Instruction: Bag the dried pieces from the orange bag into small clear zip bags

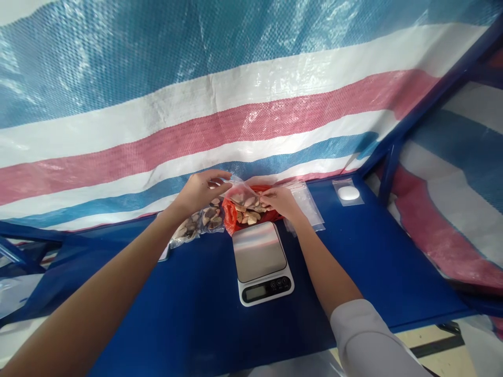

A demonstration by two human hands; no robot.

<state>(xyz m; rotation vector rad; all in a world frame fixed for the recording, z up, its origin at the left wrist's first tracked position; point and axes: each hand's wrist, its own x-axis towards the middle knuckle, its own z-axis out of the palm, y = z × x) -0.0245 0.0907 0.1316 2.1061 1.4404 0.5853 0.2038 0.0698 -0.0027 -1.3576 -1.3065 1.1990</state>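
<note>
Blue covers the desk (188,309), whose far edge runs along a striped plastic sheet (236,78). Near the middle of that far edge, a clear bag (244,196) with some pale brown chunks in it is up between the two hands, above an opened red bag (230,213). The left hand (203,191) pinches the clear bag near its upper left end, thumb and fingers close together. The right hand (280,201) has its fingers drawn together at the clear bag's right side; I cannot tell whether they grip the plastic or a chunk. More loose chunks (249,217) lie in the red bag. Just in front of it, towards the desk's near edge, sits a white kitchen scale (264,299) with a bare metal plate. Left of the red bag, two filled bags (187,229) lie side by side, partly behind the left arm. Right of the red bag, flat clear bags (308,207) lie overlapping, partly behind the right hand. Near the desk's far right corner is a small clear pouch (358,200) with a white oval thing (348,193) in it.
</note>
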